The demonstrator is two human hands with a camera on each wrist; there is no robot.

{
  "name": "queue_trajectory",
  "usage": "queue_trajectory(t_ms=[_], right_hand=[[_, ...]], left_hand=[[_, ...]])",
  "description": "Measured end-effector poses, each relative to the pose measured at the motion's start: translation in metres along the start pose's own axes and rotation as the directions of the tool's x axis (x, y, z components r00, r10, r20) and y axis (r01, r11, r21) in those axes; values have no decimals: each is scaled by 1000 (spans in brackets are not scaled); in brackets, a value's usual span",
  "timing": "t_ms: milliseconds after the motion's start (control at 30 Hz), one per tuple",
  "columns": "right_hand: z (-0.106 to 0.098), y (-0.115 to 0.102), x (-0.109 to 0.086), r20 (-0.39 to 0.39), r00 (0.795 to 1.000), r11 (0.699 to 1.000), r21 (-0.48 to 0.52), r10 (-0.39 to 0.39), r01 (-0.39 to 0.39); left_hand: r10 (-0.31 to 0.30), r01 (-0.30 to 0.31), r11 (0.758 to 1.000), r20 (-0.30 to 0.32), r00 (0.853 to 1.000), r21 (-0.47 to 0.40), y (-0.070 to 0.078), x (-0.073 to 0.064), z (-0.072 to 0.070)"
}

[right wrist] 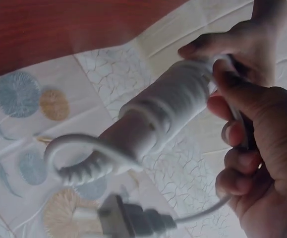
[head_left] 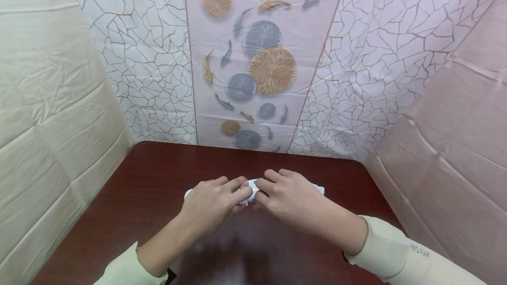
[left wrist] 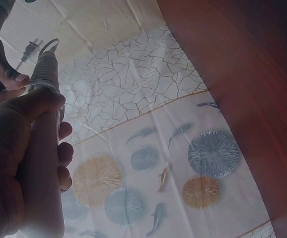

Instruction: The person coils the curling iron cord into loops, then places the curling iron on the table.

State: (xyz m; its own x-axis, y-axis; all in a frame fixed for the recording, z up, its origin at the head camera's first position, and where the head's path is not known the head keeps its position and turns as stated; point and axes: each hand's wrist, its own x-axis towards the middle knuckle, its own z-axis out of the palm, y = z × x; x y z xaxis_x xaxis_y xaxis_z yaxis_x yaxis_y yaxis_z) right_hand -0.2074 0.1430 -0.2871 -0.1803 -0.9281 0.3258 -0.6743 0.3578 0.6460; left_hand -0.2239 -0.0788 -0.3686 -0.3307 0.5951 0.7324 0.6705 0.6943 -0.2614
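Observation:
A long white appliance with a rounded body [left wrist: 46,178], its exact kind unclear, is held crosswise before me above the table. White cord is wound in several turns [right wrist: 183,99] round one end, near a ribbed cord sleeve [right wrist: 91,168]. My left hand [head_left: 210,201] grips the body, fingers wrapped around it. My right hand [head_left: 293,197] holds the cord with curled fingers, close beside the left fingertips. A two-prong plug [right wrist: 121,218] dangles from a short cord length [right wrist: 202,213] below the right hand. In the head view, both hands cover most of the appliance.
A dark red-brown table [head_left: 170,162] lies beneath the hands. Behind it hangs a patterned cloth [head_left: 245,113] with fish and round motifs. Pale cloth walls stand at the left [head_left: 51,100] and right [head_left: 443,157].

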Motion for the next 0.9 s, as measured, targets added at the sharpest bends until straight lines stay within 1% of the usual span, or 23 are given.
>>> queue_trajectory(t_ms=[100,200,300,400,533,600,667,900], right_hand=[[1,5,1,-39,999,998,57,-18,20],[1,10,3,-76,996,994,91,-47,54],[3,15,5,-77,995,990,128,-58,67],[5,20,5,-63,997,982,183,-39,50],[8,28,5,-61,998,962,274,14,3],[10,32,5,-56,998,945,328,38,-18],[12,34,4,-43,997,919,393,57,-36],[19,42,2,-37,995,799,599,96,-55]], left_hand=[[17,-17,1000,-7,1000,-5,0,-1,0],[33,-33,999,-12,999,-3,0,-2,0],[49,-49,999,-10,999,6,0,-3,-1],[65,-65,998,-6,998,5,1,-4,-1],[83,-83,996,-15,996,-5,1,-5,-2],[90,-90,996,-26,996,-7,1,-4,-2],[92,-93,996,-34,995,-10,2,-4,-3],[106,-108,994,-61,992,-20,1,-2,-4]])
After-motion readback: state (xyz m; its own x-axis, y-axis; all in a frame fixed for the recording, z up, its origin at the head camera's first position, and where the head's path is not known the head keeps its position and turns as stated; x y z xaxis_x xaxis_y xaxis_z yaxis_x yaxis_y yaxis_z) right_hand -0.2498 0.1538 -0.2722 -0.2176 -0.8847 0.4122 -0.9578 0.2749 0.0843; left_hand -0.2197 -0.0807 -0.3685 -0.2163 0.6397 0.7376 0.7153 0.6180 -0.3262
